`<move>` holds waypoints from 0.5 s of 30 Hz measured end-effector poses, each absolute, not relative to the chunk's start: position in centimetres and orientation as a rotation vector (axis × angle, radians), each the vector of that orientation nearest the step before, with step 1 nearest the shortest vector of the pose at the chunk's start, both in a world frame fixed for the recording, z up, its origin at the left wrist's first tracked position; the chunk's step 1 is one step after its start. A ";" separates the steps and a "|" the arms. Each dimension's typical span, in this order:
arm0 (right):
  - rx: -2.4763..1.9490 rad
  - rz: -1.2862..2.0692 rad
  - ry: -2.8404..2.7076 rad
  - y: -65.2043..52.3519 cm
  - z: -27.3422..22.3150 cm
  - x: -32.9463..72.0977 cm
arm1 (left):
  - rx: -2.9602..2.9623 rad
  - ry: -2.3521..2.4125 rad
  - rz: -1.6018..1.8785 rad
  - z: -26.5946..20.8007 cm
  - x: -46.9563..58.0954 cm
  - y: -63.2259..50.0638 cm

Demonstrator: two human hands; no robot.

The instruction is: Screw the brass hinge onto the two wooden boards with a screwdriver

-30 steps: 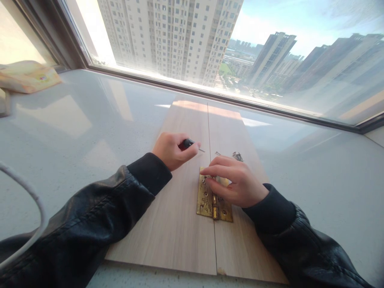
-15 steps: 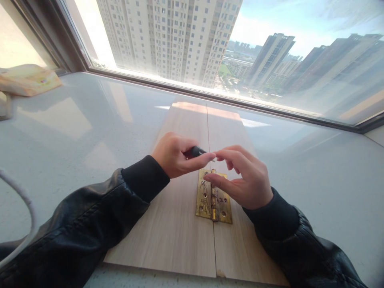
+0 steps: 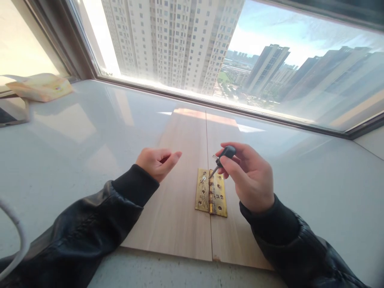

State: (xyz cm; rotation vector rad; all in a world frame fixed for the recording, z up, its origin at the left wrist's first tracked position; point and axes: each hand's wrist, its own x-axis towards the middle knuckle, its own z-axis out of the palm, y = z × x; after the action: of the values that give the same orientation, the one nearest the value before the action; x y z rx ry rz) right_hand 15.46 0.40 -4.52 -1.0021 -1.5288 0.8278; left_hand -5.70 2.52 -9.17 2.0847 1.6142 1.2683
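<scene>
Brass-coloured butt hinge (image 3: 211, 195) lies flat | right hand (image 3: 253, 180): our fingers grip screwdriver (image 3: 229, 152) | left hand (image 3: 154, 164): we curl fingers closed

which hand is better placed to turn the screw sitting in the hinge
Probably the right hand: it holds the screwdriver, angled down toward the hinge. The left hand is curled off to one side, no tool visible in it.

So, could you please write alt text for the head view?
The right hand holds a black-handled screwdriver pointing at a brass butt hinge across the seam of two wooden boards. The left hand is curled nearby; high-rises stand beyond the window.
</scene>
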 end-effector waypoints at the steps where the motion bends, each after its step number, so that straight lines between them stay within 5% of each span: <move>1: -0.984 0.819 -1.508 0.4 -4.8 15.3 | 2.065 1.630 1.279 -9.5 -6.0 2.4; 15: -0.943 0.579 -1.597 0.2 -7.0 15.2 | 1.957 1.516 1.237 -9.0 -6.1 2.2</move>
State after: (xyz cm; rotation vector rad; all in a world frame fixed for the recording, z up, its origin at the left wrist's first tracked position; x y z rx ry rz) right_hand 15.19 0.19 -6.98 -0.9431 -1.5966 0.5788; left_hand -6.10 2.16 -9.04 1.9573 1.5157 1.2371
